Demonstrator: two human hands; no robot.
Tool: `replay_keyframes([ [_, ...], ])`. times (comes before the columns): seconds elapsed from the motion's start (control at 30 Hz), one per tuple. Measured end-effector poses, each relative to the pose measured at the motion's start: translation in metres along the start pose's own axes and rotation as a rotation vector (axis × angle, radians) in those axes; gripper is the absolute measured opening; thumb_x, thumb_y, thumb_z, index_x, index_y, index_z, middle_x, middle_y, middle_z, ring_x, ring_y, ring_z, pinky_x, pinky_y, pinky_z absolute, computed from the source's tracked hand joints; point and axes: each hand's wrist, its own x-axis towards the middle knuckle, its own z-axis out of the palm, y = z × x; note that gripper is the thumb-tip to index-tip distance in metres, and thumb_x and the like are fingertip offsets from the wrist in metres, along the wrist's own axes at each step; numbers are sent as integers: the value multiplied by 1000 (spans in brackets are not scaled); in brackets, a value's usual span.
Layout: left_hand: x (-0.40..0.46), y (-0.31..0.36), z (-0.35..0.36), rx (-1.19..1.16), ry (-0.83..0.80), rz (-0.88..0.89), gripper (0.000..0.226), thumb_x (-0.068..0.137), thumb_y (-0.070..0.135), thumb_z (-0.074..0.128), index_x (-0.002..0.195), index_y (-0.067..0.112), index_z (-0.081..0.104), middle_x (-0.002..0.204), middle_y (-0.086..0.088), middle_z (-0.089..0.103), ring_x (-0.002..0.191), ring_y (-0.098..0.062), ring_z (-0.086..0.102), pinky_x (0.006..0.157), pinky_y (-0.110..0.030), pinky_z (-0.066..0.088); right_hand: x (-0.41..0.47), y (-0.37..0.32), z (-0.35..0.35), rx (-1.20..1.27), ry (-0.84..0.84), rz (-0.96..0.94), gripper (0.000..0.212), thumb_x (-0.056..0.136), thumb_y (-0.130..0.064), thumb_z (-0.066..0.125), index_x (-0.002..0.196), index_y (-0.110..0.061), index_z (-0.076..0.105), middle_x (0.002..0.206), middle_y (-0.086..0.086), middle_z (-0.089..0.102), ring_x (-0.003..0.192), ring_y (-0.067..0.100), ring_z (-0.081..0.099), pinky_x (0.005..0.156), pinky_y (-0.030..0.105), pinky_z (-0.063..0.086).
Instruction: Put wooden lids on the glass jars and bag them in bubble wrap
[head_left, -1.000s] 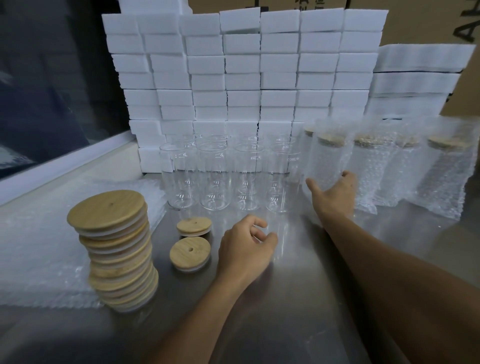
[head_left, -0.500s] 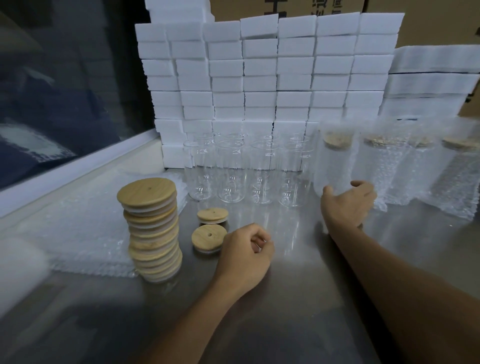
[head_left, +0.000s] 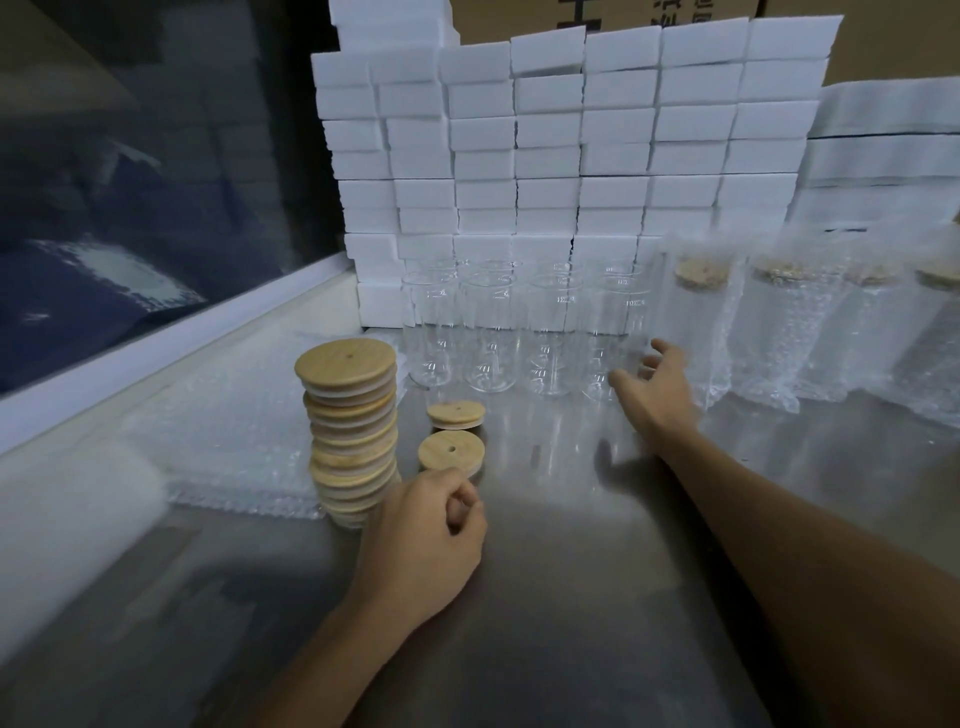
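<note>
At the far centre of the steel table (head_left: 571, 597), uncapped glass jars (head_left: 488, 332) stand in rows against white foam blocks (head_left: 545, 156); right hand (head_left: 657, 392), fingers spread and holding nothing, sits just beside the rightmost jar; bagged lidded jars (head_left: 769, 332) stand far right; left hand (head_left: 423, 540), curled and empty, rests near two loose wooden lids (head_left: 451, 451) beside the lid stack (head_left: 350, 431); bubble wrap bags (head_left: 223, 431) lie left.

A shiny steel counter (head_left: 571, 597) carries a tall stack of wooden lids (head_left: 352, 431), two loose lids (head_left: 452, 436) beside it, a row of clear glass jars (head_left: 519, 338), bubble-wrapped jars (head_left: 779, 338) to the right, flat bubble wrap bags (head_left: 234, 431) at left, white foam blocks (head_left: 571, 156) behind.
</note>
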Motion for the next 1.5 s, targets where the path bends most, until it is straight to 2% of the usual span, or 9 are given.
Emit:
replay_keyframes([
  [0.17, -8, 8, -15, 370, -11, -45, 12, 91, 40, 50, 83, 31, 46, 79, 12, 52, 71, -8, 46, 60, -28, 34, 4, 5, 2, -79, -62, -26, 94, 79, -45, 83, 151, -12, 32, 142, 8, 53, 126, 26, 55, 103, 37, 43],
  [0.37, -12, 8, -17, 424, -82, -56, 15, 95, 45, 40, 98, 33, 47, 87, 13, 51, 75, -7, 48, 62, -27, 36, 8, 12, 2, -150, -52, -54, 96, 71, -52, 88, 146, -10, 45, 133, 9, 55, 117, 24, 57, 102, 40, 48],
  [0.6, -16, 7, -15, 475, -104, -71, 27, 94, 50, 37, 111, 33, 50, 96, 12, 53, 92, -13, 54, 88, -38, 41, 2, 14, -1, -106, -83, -58, 92, 65, -58, 88, 135, -14, 47, 118, -1, 60, 102, 18, 61, 83, 29, 46],
  [0.9, 1, -3, -11, 321, -86, 3, 21, 89, 42, 52, 99, 24, 59, 90, 7, 63, 88, -18, 59, 80, -36, 43, -20, 8, -9, -48, -127, -69, 86, 67, -52, 90, 132, -16, 47, 117, 1, 60, 102, 19, 63, 90, 36, 54],
  [1.03, 11, -4, -4, 296, -75, 14, 17, 88, 37, 55, 91, 20, 57, 82, 4, 64, 81, -22, 60, 75, -38, 47, -34, 6, -15, -28, -161, -66, 84, 66, -50, 91, 130, -19, 47, 114, -4, 60, 97, 11, 62, 81, 28, 52],
  [1.2, 17, -2, 1, 322, -53, 1, 17, 84, 35, 57, 76, 21, 51, 66, 5, 55, 65, -19, 55, 59, -37, 49, -59, -3, -23, -4, -248, -81, 102, 48, -72, 82, 132, -26, 46, 112, -16, 59, 97, 5, 63, 75, 21, 51],
  [1.33, 17, 13, 5, 363, 51, 155, 34, 74, 21, 72, 65, 18, 39, 57, 4, 50, 50, -25, 51, 44, -30, 36, -73, -7, -25, 6, -322, -118, 99, 52, -67, 87, 134, -29, 46, 114, -14, 60, 98, 6, 65, 82, 26, 56],
  [1.43, 21, 22, 11, 414, 83, 198, 25, 72, 17, 75, 75, 13, 51, 74, -6, 57, 54, -31, 55, 46, -29, 30, -79, -9, -27, -18, -349, -144, 91, 63, -59, 90, 136, -31, 44, 115, -15, 60, 99, 6, 65, 86, 30, 57],
  [1.5, 27, 23, 18, 485, 79, 136, 22, 79, 26, 68, 97, 13, 61, 100, -9, 59, 68, -33, 62, 53, -31, 30, -83, -12, -28, -33, -362, -161, 91, 65, -61, 87, 139, -31, 44, 117, -14, 60, 99, 5, 65, 82, 23, 55],
])
